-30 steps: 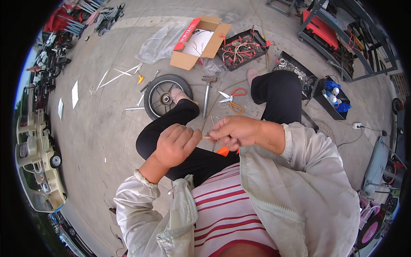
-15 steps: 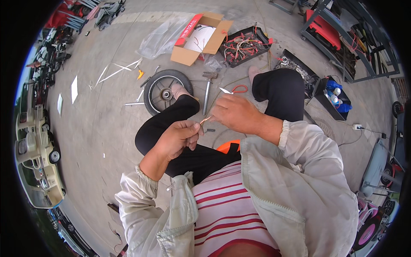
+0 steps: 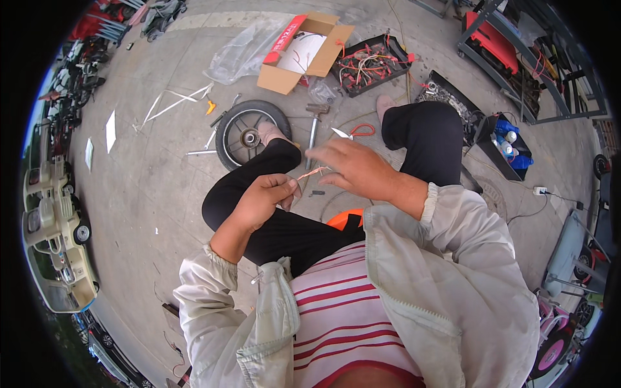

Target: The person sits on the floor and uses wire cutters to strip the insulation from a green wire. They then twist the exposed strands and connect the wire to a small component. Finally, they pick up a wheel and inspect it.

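Note:
My left hand (image 3: 264,199) is closed, pinching a thin twisted copper wire (image 3: 309,173) between thumb and fingertips. The wire's bare strands point up and right, towards my other hand. My right hand (image 3: 359,169) hovers beside the wire's frayed end with thumb and fingers spread; its fingertips are slightly blurred. Whether any finger still touches the strands is hard to make out. Beyond the hands, red-handled scissors (image 3: 362,130) and a hammer (image 3: 314,127) lie on the concrete floor.
A black-tyred wheel (image 3: 227,143) lies by my left foot. Farther off are an open cardboard box (image 3: 272,79), a black tray of wires (image 3: 369,89) and a bin of bottles (image 3: 521,173). A metal rack (image 3: 485,74) stands far right, a small cream vehicle (image 3: 48,252) far left.
My right hand has opened from its pinch on the wire's end, fingers spreading apart and uncovering more of the copper strands. My left hand keeps its hold, shifted slightly left.

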Demonstrator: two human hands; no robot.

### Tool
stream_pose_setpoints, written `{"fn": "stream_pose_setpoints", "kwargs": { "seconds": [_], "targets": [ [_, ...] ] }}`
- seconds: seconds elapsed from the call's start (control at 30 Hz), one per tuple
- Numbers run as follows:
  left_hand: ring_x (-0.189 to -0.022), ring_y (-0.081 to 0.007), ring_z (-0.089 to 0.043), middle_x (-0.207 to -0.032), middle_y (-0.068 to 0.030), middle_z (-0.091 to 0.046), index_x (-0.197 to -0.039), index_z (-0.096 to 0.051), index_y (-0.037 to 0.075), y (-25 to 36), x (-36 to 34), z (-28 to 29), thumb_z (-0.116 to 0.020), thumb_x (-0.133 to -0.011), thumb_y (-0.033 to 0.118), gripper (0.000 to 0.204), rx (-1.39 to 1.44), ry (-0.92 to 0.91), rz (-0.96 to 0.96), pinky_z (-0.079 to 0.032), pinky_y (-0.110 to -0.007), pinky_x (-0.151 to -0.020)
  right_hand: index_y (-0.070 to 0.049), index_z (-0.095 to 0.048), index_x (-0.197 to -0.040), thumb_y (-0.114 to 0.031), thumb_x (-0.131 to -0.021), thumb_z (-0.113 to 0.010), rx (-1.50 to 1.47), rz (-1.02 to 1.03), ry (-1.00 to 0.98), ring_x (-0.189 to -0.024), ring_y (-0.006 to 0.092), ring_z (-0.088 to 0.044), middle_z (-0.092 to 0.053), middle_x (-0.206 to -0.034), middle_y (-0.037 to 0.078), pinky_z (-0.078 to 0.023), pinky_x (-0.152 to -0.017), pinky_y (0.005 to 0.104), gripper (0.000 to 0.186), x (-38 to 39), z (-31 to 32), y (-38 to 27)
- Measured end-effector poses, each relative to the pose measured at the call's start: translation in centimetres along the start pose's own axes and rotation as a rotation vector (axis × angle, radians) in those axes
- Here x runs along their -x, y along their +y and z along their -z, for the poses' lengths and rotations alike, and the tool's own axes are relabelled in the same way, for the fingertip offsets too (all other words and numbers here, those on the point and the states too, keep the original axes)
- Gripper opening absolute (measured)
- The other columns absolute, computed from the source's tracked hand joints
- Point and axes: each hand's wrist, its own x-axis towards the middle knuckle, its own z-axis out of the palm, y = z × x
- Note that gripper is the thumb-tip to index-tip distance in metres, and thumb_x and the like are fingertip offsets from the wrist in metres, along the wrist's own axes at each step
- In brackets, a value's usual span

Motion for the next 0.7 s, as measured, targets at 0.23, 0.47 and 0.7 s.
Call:
{"fn": "stream_pose_setpoints", "kwargs": {
  "seconds": [0.23,0.47,0.7],
  "targets": [
    [-0.061,-0.0119,-0.050,-0.065,-0.0016,-0.054,-0.086,-0.065,-0.001,1.1,0.5,-0.8,-0.055,-0.098,0.022,0.027,0.062,-0.088,0.053,-0.042,-0.026,-0.062,-0.008,-0.064,-0.091,-0.026,-0.083,-0.068,0.144,0.146,-0.147,-0.080,0.0264,-0.059,-0.058,-0.080,0.005,-0.047,-0.067,0.0392,0.021,0.4,-0.7,0.3],
    [-0.063,-0.0264,-0.056,-0.068,-0.0087,-0.058,-0.086,-0.065,0.004,1.8,0.3,-1.3,-0.069,-0.081,0.014,0.012,-1.304,0.308,-0.920,-0.047,-0.034,-0.064,-0.005,-0.063,-0.086,-0.030,-0.096,-0.058,-0.977,-0.768,-0.522,-0.050,0.0126,-0.046,-0.044,-0.058,-0.002,-0.040,-0.051,0.0296,0.028,0.2,-0.3,-0.5],
    [-0.066,-0.0198,-0.060,-0.072,-0.0104,-0.062,-0.089,-0.067,0.001,3.8,-0.3,-1.4,-0.061,-0.092,0.017,0.016,-0.661,0.040,-0.158,-0.048,-0.030,-0.068,-0.005,-0.065,-0.089,-0.027,-0.095,-0.058,-0.709,-0.295,-0.364,-0.051,0.0216,-0.051,-0.054,-0.061,0.006,-0.041,-0.052,0.0332,0.023,-0.1,-1.1,2.9]
  ]
}}
